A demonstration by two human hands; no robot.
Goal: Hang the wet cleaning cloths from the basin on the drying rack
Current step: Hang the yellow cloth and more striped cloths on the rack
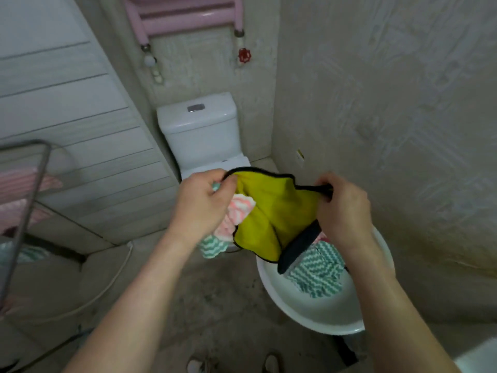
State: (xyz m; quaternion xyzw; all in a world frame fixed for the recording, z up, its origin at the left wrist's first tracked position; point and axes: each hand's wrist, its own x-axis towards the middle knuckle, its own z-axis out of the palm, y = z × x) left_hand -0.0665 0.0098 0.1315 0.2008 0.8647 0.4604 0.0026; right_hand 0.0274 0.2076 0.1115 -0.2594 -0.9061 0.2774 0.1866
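Note:
A yellow cloth with black edging and a dark grey back hangs stretched between my two hands above the floor. My left hand pinches its left top corner and also grips a pink-striped cloth and a green zigzag cloth bunched below the palm. My right hand pinches the yellow cloth's right top corner. Below it the white basin sits on the floor with another green zigzag cloth inside. The grey metal drying rack stands at the left edge, with pink and green cloths draped on it.
A white toilet stands against the back wall behind the cloths. A pink wall radiator with a red valve hangs above it. A white panelled wall is on the left, a rough wall on the right. A white hose lies on the concrete floor.

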